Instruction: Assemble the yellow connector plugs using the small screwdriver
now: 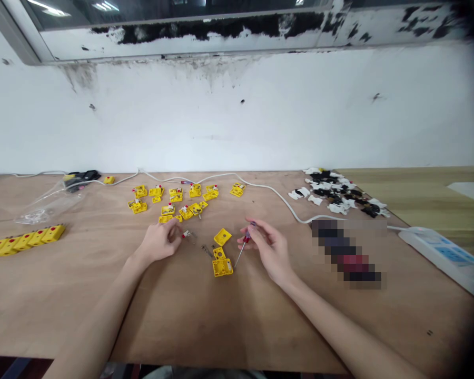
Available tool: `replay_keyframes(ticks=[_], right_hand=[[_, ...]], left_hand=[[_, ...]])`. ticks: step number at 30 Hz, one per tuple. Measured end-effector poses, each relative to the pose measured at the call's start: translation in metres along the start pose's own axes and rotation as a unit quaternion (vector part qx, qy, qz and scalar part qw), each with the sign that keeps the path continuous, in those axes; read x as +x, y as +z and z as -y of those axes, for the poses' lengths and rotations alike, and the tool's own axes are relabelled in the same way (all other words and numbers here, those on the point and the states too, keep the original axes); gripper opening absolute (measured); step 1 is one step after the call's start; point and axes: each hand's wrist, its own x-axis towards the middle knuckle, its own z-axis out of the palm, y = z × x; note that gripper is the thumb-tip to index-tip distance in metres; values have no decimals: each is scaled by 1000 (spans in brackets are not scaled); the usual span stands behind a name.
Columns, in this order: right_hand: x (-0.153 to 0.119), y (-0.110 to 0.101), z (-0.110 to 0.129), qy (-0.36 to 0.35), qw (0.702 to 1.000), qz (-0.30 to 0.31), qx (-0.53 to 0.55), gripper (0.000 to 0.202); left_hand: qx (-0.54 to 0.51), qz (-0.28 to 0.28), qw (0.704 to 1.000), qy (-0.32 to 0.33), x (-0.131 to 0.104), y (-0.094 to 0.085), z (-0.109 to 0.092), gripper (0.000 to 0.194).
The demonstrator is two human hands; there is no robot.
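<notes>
My right hand (270, 248) holds a screwdriver (246, 238) with a red and purple handle, its shaft slanting down to the left. The tip is beside an open yellow housing (223, 267) on the table. Just behind that housing lie a small yellow plate (218, 253) and a yellow cover (222, 237), with small dark metal parts (207, 250) to their left. My left hand (161, 241) rests with curled fingers near a small white and red part (186, 233); whether its fingers grip anything is hidden.
Several opened yellow units (176, 195) spread over the table (174, 316) behind my left hand. A row of yellow boxes (26, 240) and a clear bag (49, 202) lie left. Black and white pieces (337, 192), a cable (276, 188) and a power strip (444, 252) are right.
</notes>
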Motion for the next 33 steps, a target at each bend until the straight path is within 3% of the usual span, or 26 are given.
replay_keyframes(ticks=[4,7,12,14,18,22,27,33], right_hand=[[0,0,1,-1,1000,2,0,48],[0,0,2,-7,1000,3,-4,48],[-1,0,3,-16,1000,1,-14,48],[-1,-1,3,-15,1000,-1,-13,48],[-2,-1,3,-15,1000,1,-14,48],[-1,-1,2,-12,1000,1,-22,49],[0,-1,0,-7,1000,-3,-20,51],[-1,-1,2,-9,1000,-3,-20,49]], left_hand=[[6,11,1000,-6,1,3,1,29],[26,13,999,-22,3,5,1,24],[53,-38,996,-63,3,5,0,24],[24,-45,998,-24,0,7,-4,24],[-78,4,987,139,-7,14,-22,23],[-75,38,977,198,-10,22,-39,22],[-78,46,980,178,-9,25,-44,22],[-112,56,984,125,-9,22,-39,7]])
